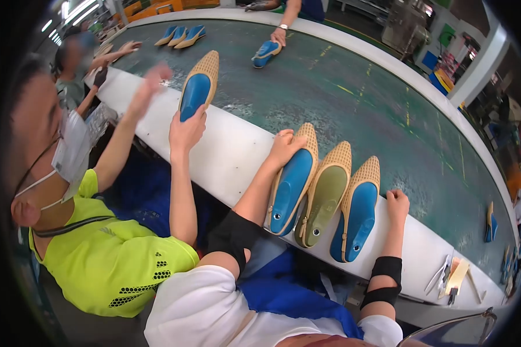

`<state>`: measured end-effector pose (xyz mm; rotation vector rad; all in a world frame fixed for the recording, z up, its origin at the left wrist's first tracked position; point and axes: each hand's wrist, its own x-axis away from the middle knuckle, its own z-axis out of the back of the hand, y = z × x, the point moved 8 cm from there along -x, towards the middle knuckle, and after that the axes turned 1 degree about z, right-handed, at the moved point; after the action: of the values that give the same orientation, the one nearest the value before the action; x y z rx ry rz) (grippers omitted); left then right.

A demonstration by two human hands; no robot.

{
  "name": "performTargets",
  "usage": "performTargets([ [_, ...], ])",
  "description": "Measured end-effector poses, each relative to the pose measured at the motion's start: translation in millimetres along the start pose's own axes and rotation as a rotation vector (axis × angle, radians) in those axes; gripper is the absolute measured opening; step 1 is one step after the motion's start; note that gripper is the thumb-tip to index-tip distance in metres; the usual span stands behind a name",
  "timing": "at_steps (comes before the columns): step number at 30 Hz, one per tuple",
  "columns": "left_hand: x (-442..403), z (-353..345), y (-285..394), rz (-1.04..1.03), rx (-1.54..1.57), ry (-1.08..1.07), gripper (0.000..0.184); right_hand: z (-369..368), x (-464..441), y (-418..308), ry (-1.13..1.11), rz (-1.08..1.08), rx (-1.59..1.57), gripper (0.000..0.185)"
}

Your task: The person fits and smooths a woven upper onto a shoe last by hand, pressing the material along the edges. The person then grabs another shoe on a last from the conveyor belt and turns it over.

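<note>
Three woven tan slingback shoes stand side by side on the white ledge, toes over the green belt. The left shoe (294,179) and the right shoe (360,208) hold blue lasts; the middle shoe (329,194) holds an olive green one. My left hand (286,148) is at the upper left side of the left shoe, its fingers wrapped on the edge near the toe. My right hand (397,206) rests on the ledge's far edge, right of the right shoe, with fingers curled and nothing visible in them.
On my left, a co-worker in a yellow shirt (121,260) holds a similar shoe (198,89). Across the green belt (422,156), another person's hand touches a blue-lasted shoe (266,54). More shoes (180,36) sit at the far left. Tools (456,277) lie at the ledge's right end.
</note>
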<state>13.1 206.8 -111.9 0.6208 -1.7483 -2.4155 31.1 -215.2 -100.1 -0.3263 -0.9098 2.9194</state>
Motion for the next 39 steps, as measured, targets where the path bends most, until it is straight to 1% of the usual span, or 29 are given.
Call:
performTargets([
  [1, -1.4, -0.3, 3.8, 0.000, -0.087, -0.011, 0.059, -0.7, -0.8, -0.9, -0.005, 0.021, -0.002, 0.024],
  [2, 2.4, 4.5, 3.8, 0.057, -0.242, 0.085, 0.080, -0.3, -1.7, -0.6, 0.003, 0.018, -0.004, 0.024],
  [4, 8.1, 5.6, 19.8, 0.184, -0.375, -0.086, 0.100, -1.7, -2.0, 3.4, 0.007, 0.024, 0.005, 0.024],
  [5, 10.4, 7.9, 18.3, 0.167, -0.358, -0.045, 0.098, -3.2, -2.9, 3.1, -0.003, 0.044, 0.008, 0.024],
  [7, 11.5, 4.9, 24.0, 0.089, -0.505, -0.104, 0.095, -1.3, -1.4, 2.1, 0.008, 0.027, 0.012, 0.025],
  [8, 14.1, 7.5, 28.7, 0.120, -0.614, -0.088, 0.093, -1.7, -1.5, 2.5, 0.013, 0.042, -0.010, 0.025],
  [10, 17.0, 4.3, 28.0, 0.160, -0.663, -0.034, 0.087, -2.8, -0.3, 3.1, 0.003, 0.050, 0.001, 0.025],
  [11, 15.1, 0.3, 32.0, 0.221, -0.647, -0.136, 0.084, -2.7, -0.7, 1.9, 0.007, 0.042, 0.012, 0.024],
  [13, 8.3, -6.2, 24.5, 0.209, -0.583, -0.127, 0.086, -2.8, 0.3, -0.1, 0.011, 0.070, 0.008, 0.024],
  [14, 6.2, -8.7, 22.8, 0.252, -0.560, -0.147, 0.088, -1.8, 0.8, -1.7, 0.020, 0.082, 0.014, 0.024],
  [15, 2.8, -5.4, 23.7, 0.249, -0.564, -0.133, 0.088, -2.0, 1.1, -5.2, 0.021, 0.094, 0.007, 0.024],
  [17, -2.9, -13.7, 27.5, 0.223, -0.236, -0.219, 0.082, -0.3, 2.8, -6.6, 0.020, 0.074, 0.014, 0.024],
  [18, -17.6, -24.8, 6.7, 0.197, -0.221, -0.200, 0.074, -1.5, 1.7, -4.5, 0.016, 0.078, 0.003, 0.025],
  [19, -19.2, -21.9, 11.2, 0.192, -0.218, -0.193, 0.074, -0.4, 1.9, -4.8, 0.020, 0.086, 0.003, 0.025],
  [21, -14.8, -15.7, 14.9, 0.202, -0.006, -0.199, 0.069, -0.7, 2.8, -6.6, 0.053, 0.097, 0.030, 0.025],
  [22, -16.4, -20.7, 11.1, 0.246, -0.043, -0.236, 0.069, -4.7, 0.4, -2.5, 0.029, 0.085, 0.026, 0.026],
  [25, -19.7, -25.1, 7.0, 0.214, 0.024, -0.275, 0.076, -7.0, 2.2, -2.9, 0.028, 0.053, -0.021, 0.025],
  [28, -21.1, -28.3, 5.8, 0.207, 0.030, -0.306, 0.077, -9.8, 2.4, -6.1, -0.005, 0.052, 0.031, 0.024],
  [30, -21.2, -29.8, 7.5, 0.209, 0.052, -0.317, 0.076, -10.1, 5.7, -10.0, 0.001, 0.064, 0.000, 0.024],
  [32, -22.3, -28.8, 7.2, 0.207, 0.071, -0.331, 0.075, -11.4, 6.7, -18.3, 0.001, 0.056, 0.026, 0.027],
  [35, -23.6, -30.8, 10.1, 0.134, 0.153, -0.327, 0.067, -15.8, 7.2, -27.3, -0.009, 0.038, 0.087, 0.027],
  [36, -26.5, -32.6, 6.9, 0.140, 0.162, -0.329, 0.067, -16.0, 6.4, -26.5, -0.012, 0.036, 0.097, 0.027],
  [38, -30.9, -40.8, -1.0, 0.204, 0.277, -0.392, 0.059, -18.1, 6.1, -25.9, -0.033, 0.078, 0.040, 0.026],
  [39, -31.9, -42.6, -3.6, 0.222, 0.290, -0.380, 0.049, -18.3, 5.9, -25.1, -0.036, 0.078, 0.039, 0.026],
])
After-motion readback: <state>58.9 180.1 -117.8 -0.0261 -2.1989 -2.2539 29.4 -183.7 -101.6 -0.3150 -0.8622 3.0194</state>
